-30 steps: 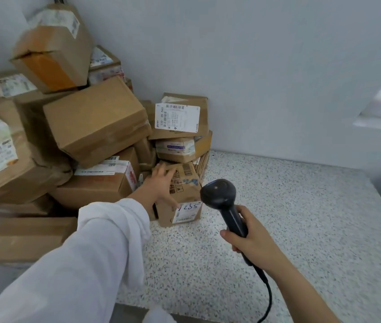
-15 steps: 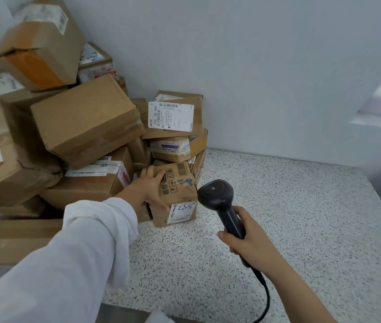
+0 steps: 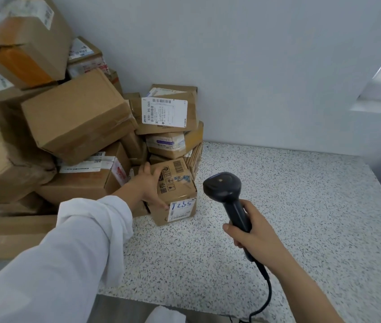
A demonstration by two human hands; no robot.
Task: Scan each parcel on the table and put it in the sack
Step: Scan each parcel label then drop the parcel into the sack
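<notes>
left hand (image 3: 148,188) grips small parcel (image 3: 180,183), right hand (image 3: 256,234) grips scanner (image 3: 228,197).
small parcel sits on speckled tabletop (image 3: 289,206) at front edge of box pile (image 3: 75,117), handwritten label (image 3: 182,209) facing camera; scanner head just right of it, not touching; cable (image 3: 269,292) trails toward near edge.

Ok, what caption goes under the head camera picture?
Left hand grips a small parcel at the foot of the box pile; right hand holds the scanner beside it.
</notes>
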